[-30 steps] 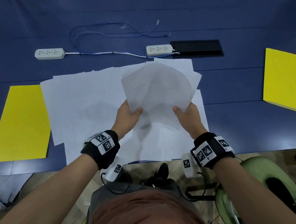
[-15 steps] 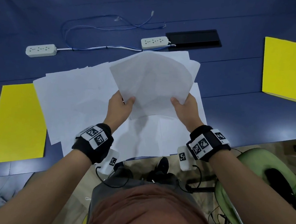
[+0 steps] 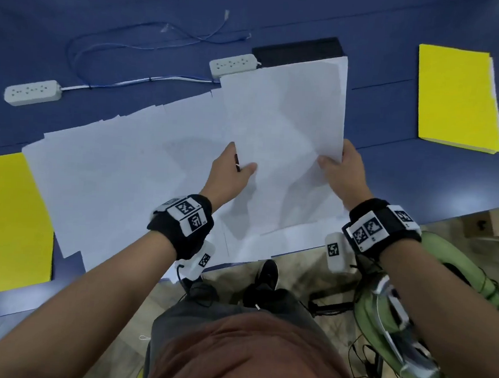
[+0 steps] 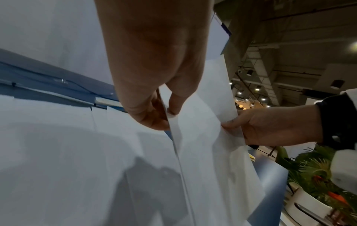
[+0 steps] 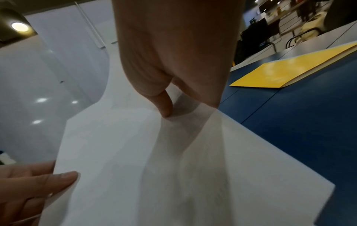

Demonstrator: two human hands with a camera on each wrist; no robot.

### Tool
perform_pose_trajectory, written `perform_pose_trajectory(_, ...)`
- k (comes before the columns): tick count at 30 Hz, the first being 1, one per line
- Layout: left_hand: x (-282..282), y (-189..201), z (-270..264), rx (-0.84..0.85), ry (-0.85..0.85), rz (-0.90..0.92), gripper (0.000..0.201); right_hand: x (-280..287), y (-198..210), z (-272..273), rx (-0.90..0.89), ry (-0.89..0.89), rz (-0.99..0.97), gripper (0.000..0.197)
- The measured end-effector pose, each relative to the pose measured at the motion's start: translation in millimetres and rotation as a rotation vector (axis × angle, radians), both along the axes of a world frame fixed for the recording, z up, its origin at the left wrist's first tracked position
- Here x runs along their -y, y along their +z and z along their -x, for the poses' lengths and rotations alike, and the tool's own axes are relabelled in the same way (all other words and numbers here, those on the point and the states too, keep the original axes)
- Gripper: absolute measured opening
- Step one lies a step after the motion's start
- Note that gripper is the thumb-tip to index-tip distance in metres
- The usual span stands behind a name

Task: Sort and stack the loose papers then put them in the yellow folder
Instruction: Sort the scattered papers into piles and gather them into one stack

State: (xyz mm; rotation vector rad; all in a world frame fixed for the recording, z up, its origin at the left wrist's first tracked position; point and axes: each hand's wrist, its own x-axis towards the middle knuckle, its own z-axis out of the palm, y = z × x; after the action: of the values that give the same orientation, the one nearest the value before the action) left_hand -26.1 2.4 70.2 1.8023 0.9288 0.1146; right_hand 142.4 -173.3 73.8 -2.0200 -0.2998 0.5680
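Observation:
I hold a small sheaf of white papers [image 3: 284, 126] above the blue table. My left hand [image 3: 232, 170] pinches its left edge between thumb and fingers; the left wrist view shows that pinch [image 4: 166, 113]. My right hand [image 3: 340, 168] grips the right edge, thumb on top [image 5: 166, 105]. Loose white papers [image 3: 120, 181] lie spread on the table under and left of the sheaf. One yellow folder [image 3: 9, 224] lies at the near left, another yellow folder [image 3: 458, 96] with sheets inside at the far right.
Two white power strips [image 3: 32, 92] [image 3: 232, 66] with blue cables lie beyond the papers, beside a black panel [image 3: 297, 50]. The table's near edge [image 3: 416, 219] runs just behind my wrists. A green chair [image 3: 410, 315] stands at my right.
The fanned sheets in my hands have been squared into a neater sheaf and turned upright. Both hands moved slightly right and forward, keeping their hold on the edges.

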Motion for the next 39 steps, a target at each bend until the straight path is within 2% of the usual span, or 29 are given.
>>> perform_pose_trajectory(5, 24.7, -23.4, -38.6, -0.054, -0.012, 0.172, 0.022, 32.2, -23.1, -36.9, 0.0, -0.004, 0.159, 0.034)
perform_pose_trajectory(13, 46.5, -56.6, -76.6, -0.155, -0.071, 0.125, 0.015, 55.6, -69.5, -68.2, -0.021, 0.013, 0.325, 0.028)
perform_pose_trajectory(19, 57.6, -76.4, -91.8, -0.166, -0.014, 0.215, 0.025, 62.3, -91.2, -81.5, -0.053, 0.034, 0.378, 0.022)
perform_pose_trajectory(24, 59.6, -90.6, -99.1, -0.204, -0.001, 0.213, 0.031, 61.2, -101.1, -87.3, -0.081, 0.012, 0.406, 0.037)
perform_pose_trajectory(31, 49.4, -99.7, -97.5, -0.248, -0.049, 0.112, 0.039, 54.6, -110.6, -86.6, -0.078, 0.04, 0.454, 0.044)
perform_pose_trajectory(39, 41.3, -100.2, -94.9, -0.303, -0.082, 0.037, 0.054, 43.0, -109.0, -71.8, 0.078, 0.02, 0.691, 0.082)
